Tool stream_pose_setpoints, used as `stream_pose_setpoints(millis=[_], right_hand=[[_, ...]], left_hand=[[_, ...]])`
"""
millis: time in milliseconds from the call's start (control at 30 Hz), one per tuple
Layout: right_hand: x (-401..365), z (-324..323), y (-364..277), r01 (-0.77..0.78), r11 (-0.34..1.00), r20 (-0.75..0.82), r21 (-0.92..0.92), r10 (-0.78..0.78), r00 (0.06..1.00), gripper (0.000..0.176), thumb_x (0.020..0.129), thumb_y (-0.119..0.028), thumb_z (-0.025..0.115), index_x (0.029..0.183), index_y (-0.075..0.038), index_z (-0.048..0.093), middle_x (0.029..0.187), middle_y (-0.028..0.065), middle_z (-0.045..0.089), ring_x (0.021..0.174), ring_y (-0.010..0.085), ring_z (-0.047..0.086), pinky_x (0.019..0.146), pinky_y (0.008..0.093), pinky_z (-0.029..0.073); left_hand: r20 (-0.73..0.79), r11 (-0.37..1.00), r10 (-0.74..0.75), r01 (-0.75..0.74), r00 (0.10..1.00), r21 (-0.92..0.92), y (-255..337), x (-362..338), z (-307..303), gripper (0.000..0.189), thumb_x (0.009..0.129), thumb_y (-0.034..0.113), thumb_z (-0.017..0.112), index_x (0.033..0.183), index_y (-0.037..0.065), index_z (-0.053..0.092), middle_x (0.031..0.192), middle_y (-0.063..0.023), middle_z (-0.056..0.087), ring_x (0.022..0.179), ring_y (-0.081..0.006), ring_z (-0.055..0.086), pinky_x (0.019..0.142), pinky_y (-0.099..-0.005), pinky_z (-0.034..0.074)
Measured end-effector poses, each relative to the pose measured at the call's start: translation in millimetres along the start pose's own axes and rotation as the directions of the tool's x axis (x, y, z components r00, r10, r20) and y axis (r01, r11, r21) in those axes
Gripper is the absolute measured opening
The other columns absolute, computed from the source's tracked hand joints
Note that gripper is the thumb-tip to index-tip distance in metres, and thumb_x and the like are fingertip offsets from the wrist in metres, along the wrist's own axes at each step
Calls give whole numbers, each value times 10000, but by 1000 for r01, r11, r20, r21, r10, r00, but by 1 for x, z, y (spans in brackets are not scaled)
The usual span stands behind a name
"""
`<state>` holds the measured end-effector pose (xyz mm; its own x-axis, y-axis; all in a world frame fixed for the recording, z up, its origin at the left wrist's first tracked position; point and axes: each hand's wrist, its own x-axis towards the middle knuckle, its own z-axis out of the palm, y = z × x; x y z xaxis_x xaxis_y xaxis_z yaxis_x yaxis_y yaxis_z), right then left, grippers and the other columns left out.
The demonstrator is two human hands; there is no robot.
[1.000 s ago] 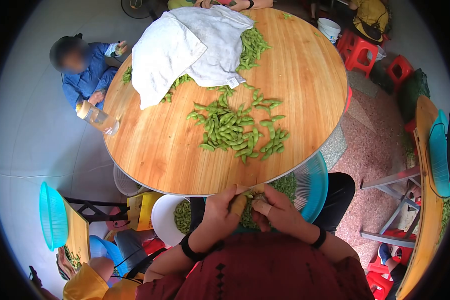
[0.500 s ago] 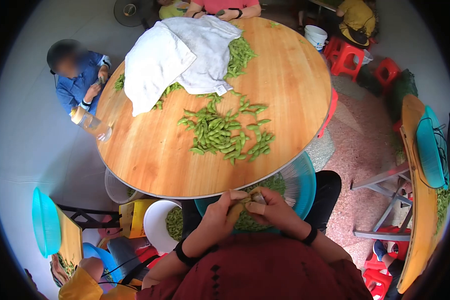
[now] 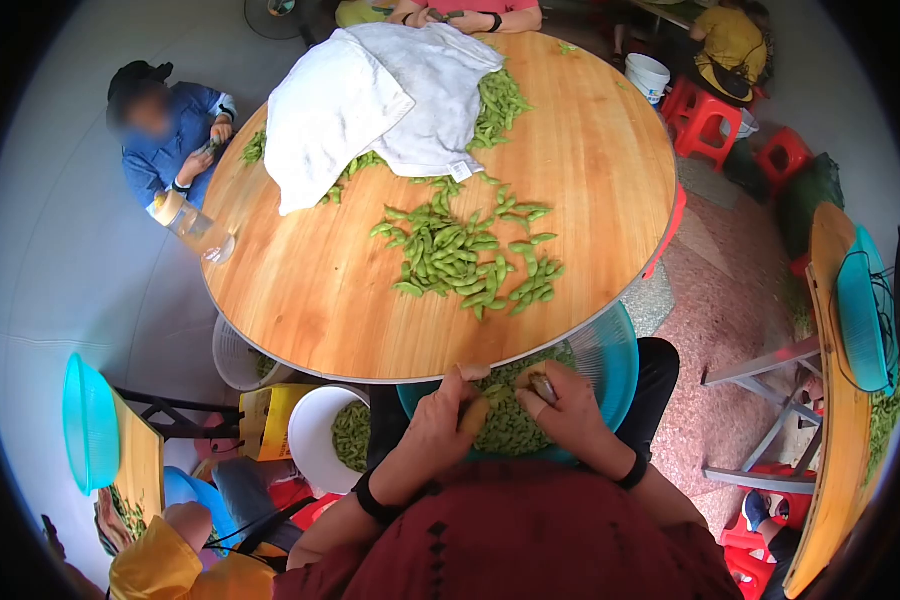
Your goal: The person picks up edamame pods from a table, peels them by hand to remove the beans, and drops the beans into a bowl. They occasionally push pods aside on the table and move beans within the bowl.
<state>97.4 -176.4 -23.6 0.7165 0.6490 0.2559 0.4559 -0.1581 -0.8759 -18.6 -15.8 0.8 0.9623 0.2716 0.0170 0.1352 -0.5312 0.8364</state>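
Observation:
My left hand is closed above the near edge of the table. Its fingers are curled, and what they hold, if anything, is hidden. My right hand is closed around a small shiny grey object whose kind I cannot make out. Below both hands, a teal basket holds green pods. On the round wooden table a loose pile of edamame pods lies just beyond my hands. More pods show from under a white cloth.
Left of my legs stands a white bucket with pods in it. A clear bottle leans at the table's left edge. Co-workers sit around the table. Red stools and another wooden table stand to the right.
My hands have moved apart; they were together over the basket. The right hand has gone right with the grey object. The whole view has shifted slightly.

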Motion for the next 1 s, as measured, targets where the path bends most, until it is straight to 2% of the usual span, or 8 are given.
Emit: stream_pose_setpoints(millis=[67, 300, 433, 500, 567, 667, 833, 1000], right_hand=[[0, -7, -19, -176, 976, 208, 124, 148, 967, 193, 814, -108, 675, 983, -42, 609, 772, 77, 607, 675, 133, 573, 628, 310, 466], [-1, 5, -10, -147, 977, 305, 155, 94, 948, 193, 809, -121, 659, 964, -32, 589, 786, 103, 588, 657, 197, 556, 625, 321, 461], [2, 6, 4, 10, 1000, 391, 22, -18, 920, 168, 818, -109, 605, 959, -25, 571, 841, 142, 597, 730, 311, 589, 672, 382, 478], [0, 5, 24, 89, 996, 409, 0, -81, 909, 149, 826, -101, 588, 950, -22, 568, 857, 159, 595, 768, 355, 598, 694, 406, 481], [0, 3, 42, 377, 922, 336, -86, -329, 882, 133, 835, -79, 575, 949, -11, 566, 885, 192, 582, 842, 405, 596, 717, 431, 481], [13, -24, 6, 31, 993, 326, -114, 8, 945, 159, 821, -76, 590, 960, -1, 567, 970, 198, 600, 915, 402, 591, 775, 424, 483], [63, -45, 16, 83, 886, -2, -456, -94, 996, 218, 825, -48, 582, 1031, 24, 594, 1130, 219, 586, 1061, 378, 561, 902, 432, 458], [97, -23, 61, 99, 707, -6, -701, -145, 989, 409, 851, -95, 515, 1220, 80, 523, 1311, 270, 491, 1282, 430, 408, 1084, 485, 311]], left_hand=[[22, 1000, 11, -11, 1000, -1, 1, 0, 1, 407, 856, 40, 618, 1226, 22, 448, 868, -153, 671, 811, -333, 681, 694, -365, 524], [70, 993, 79, -72, 994, -92, 2, -9, -3, 430, 859, 43, 620, 1249, 39, 439, 903, -162, 680, 883, -337, 685, 721, -374, 536], [14, 995, -53, 52, 998, 87, 2, -29, -35, 326, 861, 92, 641, 1176, 75, 559, 922, -148, 682, 857, -311, 691, 715, -376, 539], [49, 887, -115, 81, 992, 454, -18, -48, -73, 266, 829, 150, 674, 1081, 81, 624, 1039, -161, 662, 870, -354, 663, 718, -424, 536], [-66, 844, -135, 150, 989, 515, -12, -51, -98, 278, 800, 165, 695, 1060, 74, 656, 1093, -161, 646, 867, -331, 668, 737, -415, 544], [-39, 817, 59, -25, 998, 576, 16, -19, -108, 382, 783, 141, 697, 1146, 51, 618, 1161, -194, 611, 985, -365, 627, 820, -427, 523], [318, 602, 353, -473, 880, 643, 30, 60, -60, 660, 811, 136, 674, 1417, 122, 414, 1451, -212, 377, 1341, -414, 362, 1079, -478, 350], [360, 523, 370, -513, 856, 681, -7, 128, -8, 672, 887, 315, 597, 1480, 177, 313, 1527, -179, 277, 1425, -414, 205, 1098, -629, 203]])
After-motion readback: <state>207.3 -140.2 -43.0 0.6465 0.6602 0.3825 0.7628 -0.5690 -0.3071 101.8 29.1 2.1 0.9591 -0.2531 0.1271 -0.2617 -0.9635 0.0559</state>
